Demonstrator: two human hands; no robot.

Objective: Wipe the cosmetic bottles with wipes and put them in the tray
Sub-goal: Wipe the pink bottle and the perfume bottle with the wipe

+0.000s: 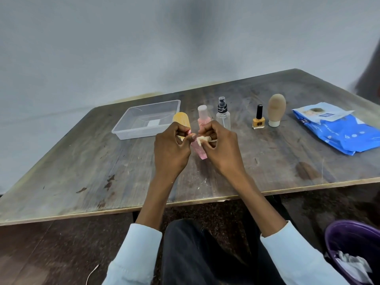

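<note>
My left hand (171, 149) pinches the upper end of a small pink bottle (197, 150), which hangs tilted above the table. My right hand (221, 147) grips a crumpled off-white wipe (202, 139) pressed against that bottle. Just behind my hands stand an orange tube (181, 119), partly hidden, a pink bottle with a white cap (203, 117) and a clear spray bottle (223, 115). Further right stand a yellow nail polish bottle (258, 119) and a beige tube (276, 109). The clear plastic tray (131, 128) at the back left holds no bottles.
A blue pack of wipes (339, 130) lies at the right of the wooden table (82, 171). A purple bin (349, 237) with used wipes sits on the floor at lower right. The table's front edge is close to my knees.
</note>
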